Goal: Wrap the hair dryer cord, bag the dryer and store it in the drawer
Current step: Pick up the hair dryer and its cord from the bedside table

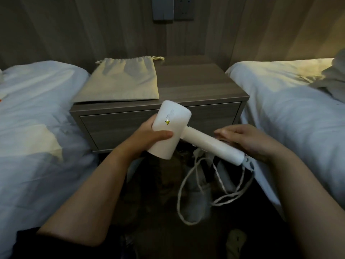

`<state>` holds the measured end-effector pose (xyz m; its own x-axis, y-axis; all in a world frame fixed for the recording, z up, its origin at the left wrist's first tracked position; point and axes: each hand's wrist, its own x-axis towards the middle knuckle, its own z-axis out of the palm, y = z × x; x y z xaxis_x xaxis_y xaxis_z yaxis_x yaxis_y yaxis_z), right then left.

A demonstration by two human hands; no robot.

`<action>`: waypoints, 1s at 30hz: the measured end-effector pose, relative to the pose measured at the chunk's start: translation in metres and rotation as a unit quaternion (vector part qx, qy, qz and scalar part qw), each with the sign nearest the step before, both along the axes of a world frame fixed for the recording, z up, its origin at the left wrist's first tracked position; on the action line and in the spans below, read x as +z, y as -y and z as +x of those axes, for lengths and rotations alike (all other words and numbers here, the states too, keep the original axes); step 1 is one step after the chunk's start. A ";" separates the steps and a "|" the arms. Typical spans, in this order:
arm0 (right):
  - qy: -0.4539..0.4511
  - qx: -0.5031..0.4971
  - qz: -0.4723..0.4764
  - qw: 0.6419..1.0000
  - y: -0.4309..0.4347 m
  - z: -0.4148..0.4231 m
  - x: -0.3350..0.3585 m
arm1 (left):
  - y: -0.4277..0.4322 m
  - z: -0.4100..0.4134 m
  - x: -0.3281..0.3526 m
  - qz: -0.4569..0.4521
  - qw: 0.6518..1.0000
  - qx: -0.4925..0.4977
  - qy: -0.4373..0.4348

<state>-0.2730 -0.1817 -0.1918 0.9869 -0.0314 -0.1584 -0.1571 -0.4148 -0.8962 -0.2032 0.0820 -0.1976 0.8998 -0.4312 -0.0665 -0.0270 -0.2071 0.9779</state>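
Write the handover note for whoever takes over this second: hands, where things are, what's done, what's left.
Left hand grips the hair dryer by its barrel. Right hand lies along the handle near the cord end; whether it grips is unclear.
Cord hangs in loose loops below, unwrapped. Bag lies flat on the nightstand, drawstring end toward the wall. Drawer below is shut.
Done: nothing finished yet.
Left: wrap the cord, bag the hair dryer, open the drawer, store it.

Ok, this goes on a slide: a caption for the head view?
Left hand grips the dryer, right hand at its handle, cord hanging loose; bag lies on the nightstand, drawer shut.
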 end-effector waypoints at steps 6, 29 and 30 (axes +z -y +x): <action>0.016 -0.202 0.222 0.954 0.028 0.006 -0.001 | -0.011 0.004 0.003 0.056 0.997 0.027 0.053; 0.182 -0.347 -0.168 0.905 0.038 -0.007 0.021 | -0.022 0.009 0.004 0.045 0.993 0.093 0.059; 0.189 -0.363 -0.159 0.898 0.038 -0.007 0.021 | -0.021 0.009 0.004 0.024 0.994 0.100 0.044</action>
<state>-0.2798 -0.2195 -0.1710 0.6690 -0.6736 0.3142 -0.2000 -0.5703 -0.7967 -0.1945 0.1033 -0.1934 0.9706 -0.2408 0.0004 -0.0659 -0.2641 0.9622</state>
